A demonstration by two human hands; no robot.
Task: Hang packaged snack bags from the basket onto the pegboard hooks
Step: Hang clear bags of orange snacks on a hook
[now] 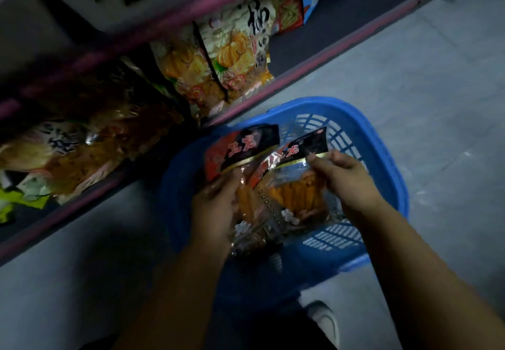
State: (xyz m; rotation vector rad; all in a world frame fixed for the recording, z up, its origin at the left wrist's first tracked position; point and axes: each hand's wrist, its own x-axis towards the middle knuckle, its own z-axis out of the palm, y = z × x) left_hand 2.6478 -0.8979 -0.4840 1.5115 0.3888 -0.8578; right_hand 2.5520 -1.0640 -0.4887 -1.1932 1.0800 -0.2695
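Here we are at the pick-up step: over the blue basket (pixel 388 158), our left hand (pixel 216 210) grips one snack bag (pixel 243 147) and our right hand (pixel 347 177) pinches another bag (pixel 297 185). Next, we judge, comes lifting them toward the hooks, which are out of view.

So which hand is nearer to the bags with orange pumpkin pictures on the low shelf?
Left. The left hand holds a snack bag on the basket's shelf side, below the pumpkin bags. The right hand is farther out, toward the open floor.
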